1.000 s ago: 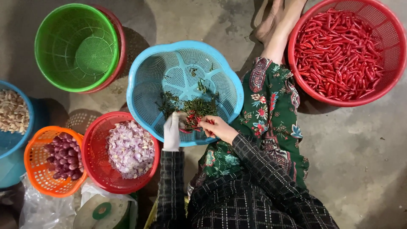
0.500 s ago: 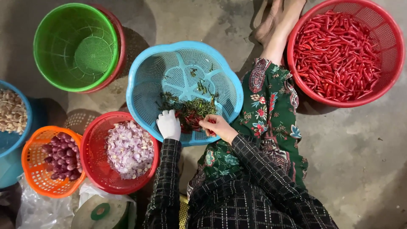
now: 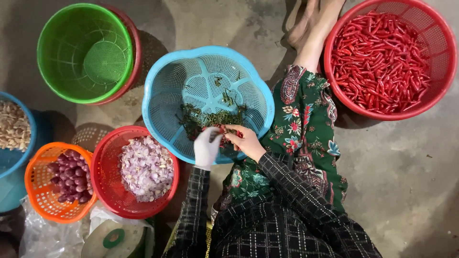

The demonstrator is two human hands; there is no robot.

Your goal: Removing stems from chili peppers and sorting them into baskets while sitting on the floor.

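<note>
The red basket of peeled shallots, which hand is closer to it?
Left. The gloved left hand is just right of the shallot basket; the bare right hand is farther right.

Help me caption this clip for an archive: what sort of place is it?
Probably a home or market food-prep spot on a bare concrete floor: a person sits among round plastic baskets, one red basket of red chillies, another red basket of peeled shallots, hands working over a blue plastic colander.

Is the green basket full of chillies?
No, the green basket holds nothing visible; the red chillies fill the big red basket at the top right.
</note>
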